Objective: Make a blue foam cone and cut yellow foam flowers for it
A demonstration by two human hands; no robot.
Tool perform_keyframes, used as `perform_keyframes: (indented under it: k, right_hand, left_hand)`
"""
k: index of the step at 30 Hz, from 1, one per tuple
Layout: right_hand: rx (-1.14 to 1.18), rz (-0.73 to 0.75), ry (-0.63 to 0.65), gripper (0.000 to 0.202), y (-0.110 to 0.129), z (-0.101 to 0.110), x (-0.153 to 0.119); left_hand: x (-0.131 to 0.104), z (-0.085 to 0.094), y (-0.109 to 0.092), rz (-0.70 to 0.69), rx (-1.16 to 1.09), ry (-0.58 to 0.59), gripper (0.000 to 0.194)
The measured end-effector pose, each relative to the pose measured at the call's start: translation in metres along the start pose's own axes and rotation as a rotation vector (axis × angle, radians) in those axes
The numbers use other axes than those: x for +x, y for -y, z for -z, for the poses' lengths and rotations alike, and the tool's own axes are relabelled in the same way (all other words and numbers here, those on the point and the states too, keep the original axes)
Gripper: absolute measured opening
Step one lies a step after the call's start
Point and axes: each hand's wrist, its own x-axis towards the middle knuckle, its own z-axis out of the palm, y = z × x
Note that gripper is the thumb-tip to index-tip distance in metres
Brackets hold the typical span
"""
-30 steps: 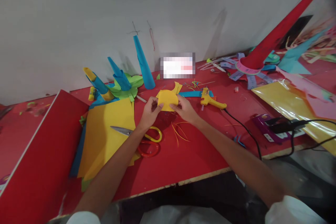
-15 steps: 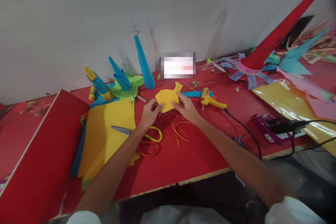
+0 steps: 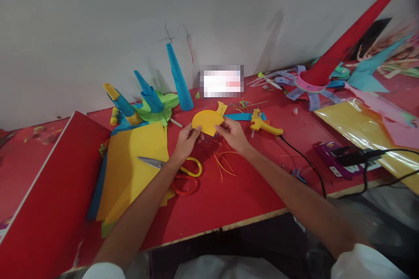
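Observation:
A rounded yellow paper piece [image 3: 208, 122] is held above the red table between my two hands. My left hand [image 3: 187, 141] pinches its left edge, thumb on top. My right hand [image 3: 233, 133] grips its lower right edge between thumb and fingers. Just behind the piece, a small yellow paper strip [image 3: 222, 107] shows. Scissors [image 3: 190, 175] with yellow and red handles lie near my left forearm, their blades on a stack of yellow sheets [image 3: 131, 152]. Thin orange strips [image 3: 223, 166] lie in front of my hands. A yellow glue gun [image 3: 266, 127] rests to the right.
Blue paper cones [image 3: 179, 80] stand at the back beside a green paper flower [image 3: 166, 107]. A red board [image 3: 55, 183] leans at the left. A purple power box [image 3: 337, 161] with black cables and a tall red cone [image 3: 353, 35] are at the right.
The yellow piece has turned and tilted between my hands, so its outline now looks wider and flatter. Both hands keep hold of it and have shifted slightly.

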Motion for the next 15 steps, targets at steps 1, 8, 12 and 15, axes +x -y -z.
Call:
perform_keyframes:
  k: [1, 8, 12, 15]
  right_hand:
    - [0.007, 0.002, -0.017, 0.046, 0.001, 0.0, 0.0]
    - [0.09, -0.091, 0.212, 0.055, 0.012, -0.004, -0.005]
    - [-0.026, -0.095, 0.238, 0.064, 0.015, -0.002, -0.007]
    - [-0.058, -0.023, 0.076, 0.06, 0.015, 0.0, -0.006]
  left_hand:
    - [0.0, 0.0, 0.0, -0.002, -0.001, 0.009, 0.058]
    - [-0.002, -0.002, -0.003, -0.014, 0.027, 0.056, 0.056]
    - [-0.001, -0.001, -0.002, -0.02, 0.059, 0.039, 0.059]
    - [-0.001, 0.0, 0.0, -0.017, 0.088, 0.043, 0.06]
